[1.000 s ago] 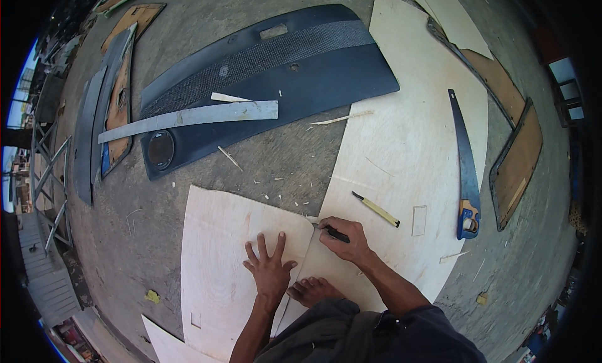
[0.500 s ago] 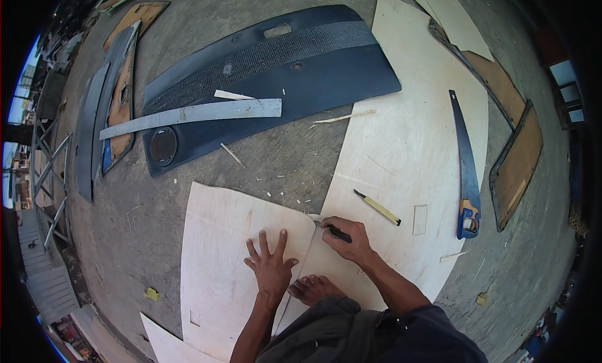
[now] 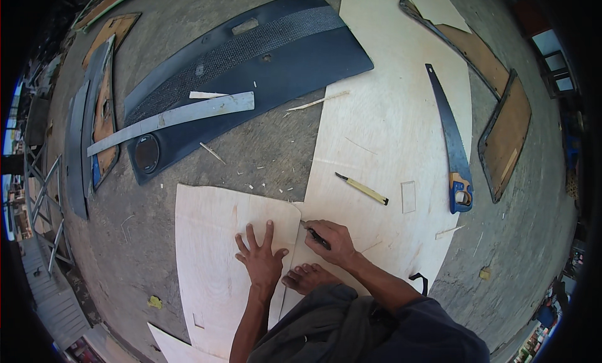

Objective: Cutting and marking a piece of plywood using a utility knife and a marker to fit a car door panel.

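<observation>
My left hand [image 3: 261, 261] lies flat with fingers spread on a cut plywood panel [image 3: 216, 237], which overlaps a larger plywood sheet [image 3: 370, 124]. My right hand [image 3: 331, 244] is closed around a slim black-handled tool [image 3: 318, 239]. Its thin tip meets the panel's right edge, just below the rounded corner; whether it is a knife or a pen I cannot tell. One bare foot [image 3: 310, 278] rests by that edge, between my hands. Beyond my right hand, a yellow utility knife [image 3: 364, 189] lies on the sheet.
A handsaw [image 3: 446, 124] with a blue handle lies on the sheet's right side. Farther left are a dark door trim panel [image 3: 301, 58] and a grey metal strip [image 3: 182, 116] across it. Brown-backed panels [image 3: 506, 137] lie at the right, and wood scraps [image 3: 212, 153] litter the concrete.
My right hand has moved the tool's tip a little down the panel edge, away from the corner. My left hand stays flat. The whole view has shifted, bringing a black strap beside my right forearm into sight.
</observation>
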### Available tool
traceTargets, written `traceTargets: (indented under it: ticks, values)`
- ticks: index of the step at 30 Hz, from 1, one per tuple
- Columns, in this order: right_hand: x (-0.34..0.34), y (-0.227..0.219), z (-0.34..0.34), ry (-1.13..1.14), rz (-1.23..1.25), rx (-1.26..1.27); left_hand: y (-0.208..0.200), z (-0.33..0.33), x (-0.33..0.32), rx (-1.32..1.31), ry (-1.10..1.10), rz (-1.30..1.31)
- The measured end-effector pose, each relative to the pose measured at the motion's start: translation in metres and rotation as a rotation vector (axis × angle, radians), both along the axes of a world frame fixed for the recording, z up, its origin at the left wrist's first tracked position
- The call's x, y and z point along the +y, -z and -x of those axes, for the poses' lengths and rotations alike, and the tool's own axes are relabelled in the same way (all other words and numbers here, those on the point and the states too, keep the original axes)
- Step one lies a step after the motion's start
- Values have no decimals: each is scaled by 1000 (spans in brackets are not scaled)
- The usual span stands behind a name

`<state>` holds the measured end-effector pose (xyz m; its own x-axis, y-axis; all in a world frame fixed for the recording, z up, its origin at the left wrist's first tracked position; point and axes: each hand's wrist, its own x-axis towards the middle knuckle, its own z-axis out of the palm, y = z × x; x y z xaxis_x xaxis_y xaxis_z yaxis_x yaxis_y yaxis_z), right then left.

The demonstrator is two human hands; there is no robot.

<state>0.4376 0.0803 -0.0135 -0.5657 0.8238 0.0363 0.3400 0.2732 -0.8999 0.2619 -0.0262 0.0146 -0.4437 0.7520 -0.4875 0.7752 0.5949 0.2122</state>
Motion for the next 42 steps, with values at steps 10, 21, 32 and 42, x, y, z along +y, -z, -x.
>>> traceTargets:
  ticks: [10, 21, 32, 42]
  values:
    - [-21, 1, -1, -98, -59, -71, 3, 1, -4, 14, -13, 10]
    - [-25, 1, 1, -57, -41, 3, 0, 1, -5, -4, -26, -1]
    - [-52, -9, -6, -219, -128, -65, -3, -2, -4, -25, -42, 35]
    - [-46, -34, 16, -314, -25, 75, -4, 4, -15, 0, 17, -4]
